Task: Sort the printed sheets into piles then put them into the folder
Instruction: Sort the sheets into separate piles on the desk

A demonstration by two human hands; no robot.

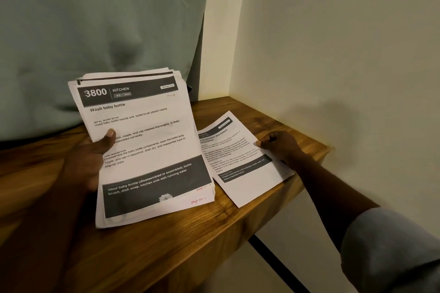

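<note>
Grey-green curtain (100,26) fills upper left; pale wall (333,43) on the right, meeting at a corner. Wooden surface (166,245) runs diagonally below, its far end tucked against the wall.

Stack of printed sheets (147,150) held tilted up off the surface, lower edge near the wood. Top page headed "3800 KITCHEN", "Wash baby bottle". Red handwritten page marks at lower right corners.

Single sheet (240,164) lies flat on the surface just right of the stack, its left edge hidden behind it.

Left hand (88,162): grip closed on the stack, thumb over the top page.

Right hand (281,145): fingers curled, pinching the single sheet's right edge. Blue-grey sleeve (392,245) at the forearm.
</note>
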